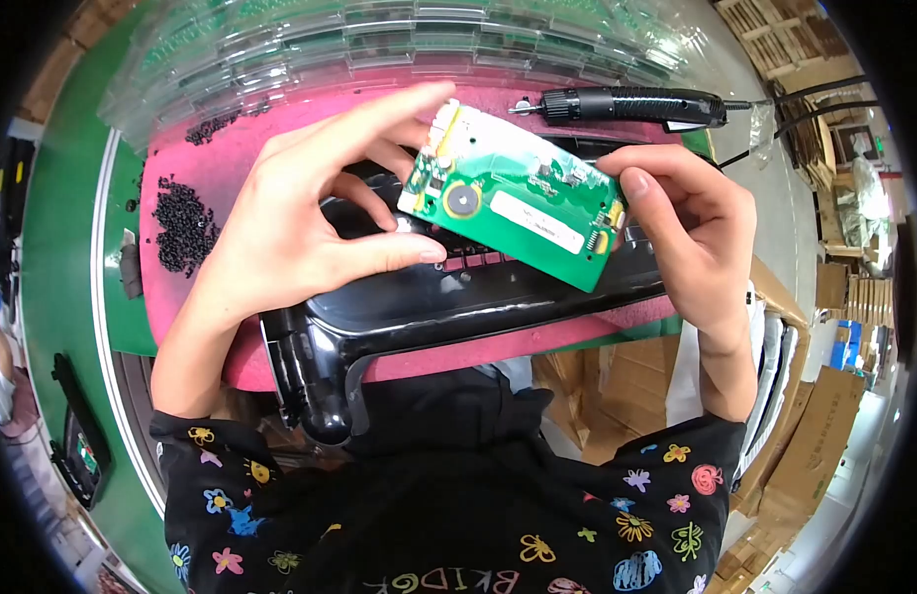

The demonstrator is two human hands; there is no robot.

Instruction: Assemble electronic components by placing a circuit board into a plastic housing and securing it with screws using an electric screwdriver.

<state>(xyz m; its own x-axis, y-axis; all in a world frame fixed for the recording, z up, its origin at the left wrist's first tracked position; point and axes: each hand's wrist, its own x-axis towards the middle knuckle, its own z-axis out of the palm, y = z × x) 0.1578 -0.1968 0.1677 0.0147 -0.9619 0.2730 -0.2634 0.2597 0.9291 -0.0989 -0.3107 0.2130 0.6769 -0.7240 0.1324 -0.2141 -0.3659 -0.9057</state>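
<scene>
A green circuit board [493,233] is held up, tilted, with a white label, a round dark component and connectors at both ends. My right hand [706,223] pinches its right end between thumb and fingers. Around the left end, my left hand [290,213] has its thumb and index finger spread wide; some of its other fingers are bent near or behind the board, and whether they touch it is unclear. Beneath the board lies a glossy black plastic housing [429,322], partly covered by the board and both hands.
A black electric screwdriver [627,105] lies at the back right on the pink mat [171,312]. Small black screws [184,228] are heaped at the left. Clear plastic trays [369,49] stand behind, and cardboard [617,381] sits below the front edge. Another black housing [80,436] is far left.
</scene>
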